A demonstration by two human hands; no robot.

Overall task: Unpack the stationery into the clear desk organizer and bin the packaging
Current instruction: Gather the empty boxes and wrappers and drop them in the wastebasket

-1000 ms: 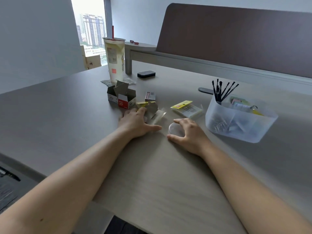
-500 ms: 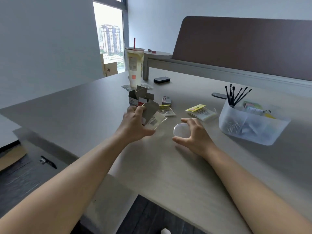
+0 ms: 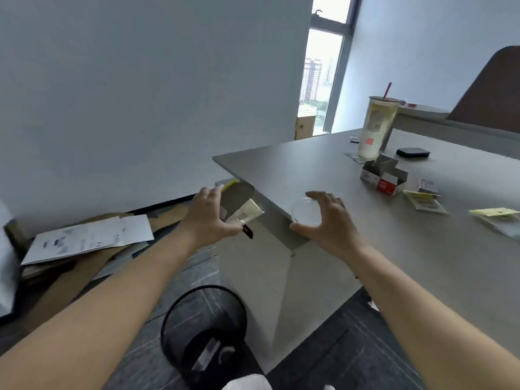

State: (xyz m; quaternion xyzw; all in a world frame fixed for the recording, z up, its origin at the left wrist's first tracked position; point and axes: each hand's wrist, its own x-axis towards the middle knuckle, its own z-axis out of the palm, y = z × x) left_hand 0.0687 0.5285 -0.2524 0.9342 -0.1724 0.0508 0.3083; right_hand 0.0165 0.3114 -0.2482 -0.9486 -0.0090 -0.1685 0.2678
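My left hand point(image 3: 209, 218) is off the desk's left edge, shut on a bundle of empty packaging point(image 3: 242, 213): grey card and a clear wrapper with a barcode label. My right hand point(image 3: 323, 220) cups a small round clear plastic lid or case point(image 3: 305, 213) at the desk's near corner. A black mesh waste bin point(image 3: 204, 330) stands on the floor below, holding some scraps. On the desk point(image 3: 422, 249) lie an opened red-and-white small box point(image 3: 384, 175) and yellow-labelled packets point(image 3: 425, 202) point(image 3: 495, 218). The clear organizer is out of view.
A tall drink cup with a red straw point(image 3: 377, 125) and a black flat object point(image 3: 413, 152) stand at the desk's far side. White drawers point(image 3: 253, 266) sit under the desk. Flattened cardboard and a white printed sheet point(image 3: 90, 237) lie on the floor to the left.
My view has swung left and down, so the bin shows and the organizer is gone. My left hand lifted the packaging off the desk and carried it past the edge; my right hand kept the round lid.
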